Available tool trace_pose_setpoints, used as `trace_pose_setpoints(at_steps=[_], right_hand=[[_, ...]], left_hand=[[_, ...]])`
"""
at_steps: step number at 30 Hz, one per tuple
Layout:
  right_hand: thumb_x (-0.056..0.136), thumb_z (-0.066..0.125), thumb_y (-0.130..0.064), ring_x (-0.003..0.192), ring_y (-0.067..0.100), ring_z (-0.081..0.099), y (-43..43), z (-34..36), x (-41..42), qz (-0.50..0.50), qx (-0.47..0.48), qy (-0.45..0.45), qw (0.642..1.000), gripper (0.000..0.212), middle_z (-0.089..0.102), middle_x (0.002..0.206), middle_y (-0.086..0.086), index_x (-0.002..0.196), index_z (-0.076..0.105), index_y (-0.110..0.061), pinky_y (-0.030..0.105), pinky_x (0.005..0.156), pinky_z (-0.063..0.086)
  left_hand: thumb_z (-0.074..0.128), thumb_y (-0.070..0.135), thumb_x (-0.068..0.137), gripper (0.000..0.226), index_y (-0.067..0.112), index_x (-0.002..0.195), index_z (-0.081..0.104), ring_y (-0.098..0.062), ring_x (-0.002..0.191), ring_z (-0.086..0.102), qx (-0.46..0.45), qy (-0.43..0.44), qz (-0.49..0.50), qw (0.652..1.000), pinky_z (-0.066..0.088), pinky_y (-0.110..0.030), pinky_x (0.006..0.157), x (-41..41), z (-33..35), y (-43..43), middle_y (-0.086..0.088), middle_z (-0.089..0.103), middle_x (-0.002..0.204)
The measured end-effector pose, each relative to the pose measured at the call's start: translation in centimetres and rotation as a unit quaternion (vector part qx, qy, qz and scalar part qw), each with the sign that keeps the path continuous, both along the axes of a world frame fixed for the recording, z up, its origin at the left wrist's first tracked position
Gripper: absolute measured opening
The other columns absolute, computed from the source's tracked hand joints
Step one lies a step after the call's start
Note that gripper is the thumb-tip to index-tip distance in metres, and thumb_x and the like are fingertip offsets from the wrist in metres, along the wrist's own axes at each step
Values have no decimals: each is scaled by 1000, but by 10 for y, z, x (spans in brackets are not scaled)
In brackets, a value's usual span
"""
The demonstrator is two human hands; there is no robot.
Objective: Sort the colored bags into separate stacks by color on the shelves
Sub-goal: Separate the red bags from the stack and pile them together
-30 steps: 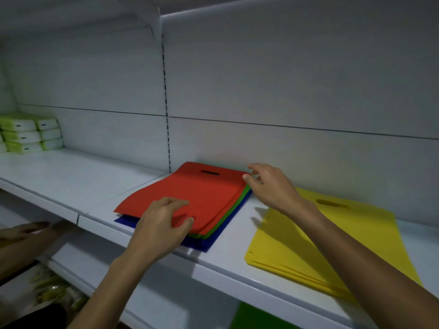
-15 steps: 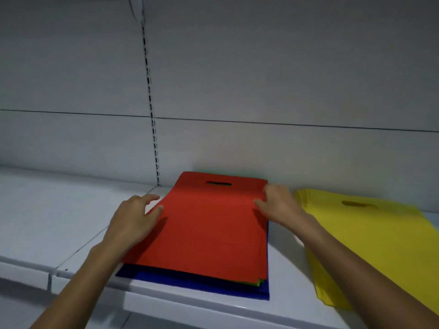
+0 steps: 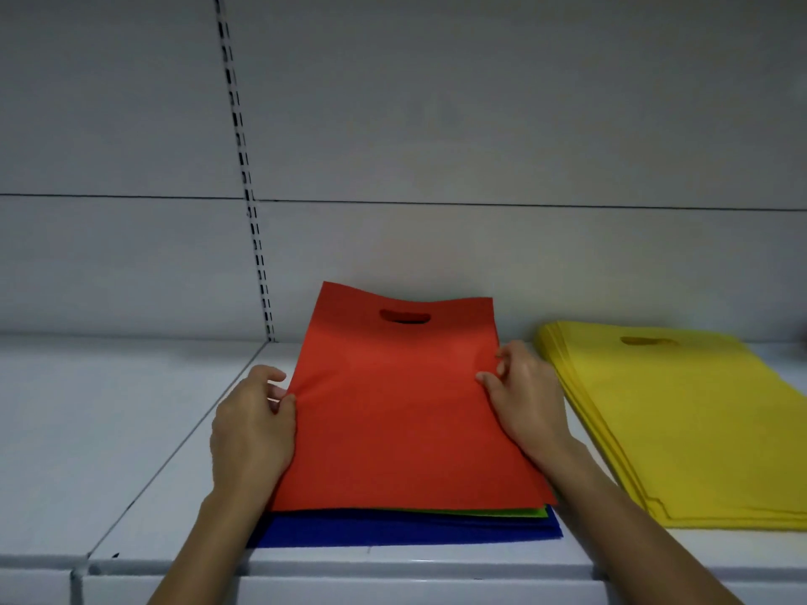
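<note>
My left fingers point(image 3: 284, 403) pinch the left edge of the red bag point(image 3: 401, 412), thumb on top. My right fingers point(image 3: 490, 379) curl onto its right edge in the same way. So my left hand point(image 3: 251, 434) and right hand point(image 3: 526, 401) both grasp this one bag, about halfway along its sides.

The red bag tops a mixed pile that reaches from near the shelf's point(image 3: 109, 430) front edge to its back edge. Its handle end looks slightly raised at the back. Under it a green bag point(image 3: 502, 513) shows as a thin strip, and a blue bag point(image 3: 393, 532) juts out lowest, nearest the front edge. The yellow stack point(image 3: 681, 421) lies just beside the pile, toward the shelf's right end.

I judge the step is taking the red off to start its own stack. To do it well, I should feel that only one layer sits between my fingertips. Then I lift both sides evenly so the limp sheet doesn't drag the green askew. I set it on the bare stretch to the left, handle hole toward the back edge.
</note>
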State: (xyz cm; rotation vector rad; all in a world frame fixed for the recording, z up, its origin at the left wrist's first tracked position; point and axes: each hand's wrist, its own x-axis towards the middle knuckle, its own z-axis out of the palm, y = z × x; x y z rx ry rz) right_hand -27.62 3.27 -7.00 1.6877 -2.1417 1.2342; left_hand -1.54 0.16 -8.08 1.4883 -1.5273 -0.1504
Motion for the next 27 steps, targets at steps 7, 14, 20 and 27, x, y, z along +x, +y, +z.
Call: trace_pose_setpoints(at_steps=[7,14,20,27], right_hand=[[73,75,-10,66,17,50,5,-1,0,37,-93,43,994,19,48,78,-1,72,57,-10,12,53,29],[80,70,-10,64,13,54,6,11,1,64,-135,-3,989,27,62,77,3,103,58,-4,21,61,39],[82,63,-7,82,24,64,26,37,-19,47,-119,-18,992,14,71,93,10,94,70,-5,22,73,38],[83,63,-8,108,27,57,119,52,-113,-34,-80,3,996,37,62,119,13,120,59,-3,28,90,39]], left_hand=[[63,6,81,9,11,88,66,-26,74,61,-92,-40,4,995,47,-37,68,0,2,9,-5,67,81],[56,-4,81,28,9,105,63,-31,74,58,-94,-46,-50,993,43,-34,69,1,11,10,-11,65,80],[60,-3,79,26,11,97,72,-37,88,57,-104,-119,-53,986,42,-45,82,-9,42,17,-12,70,96],[48,33,78,49,8,118,62,-34,105,53,-98,-136,-208,964,38,-38,94,-116,66,60,-13,62,116]])
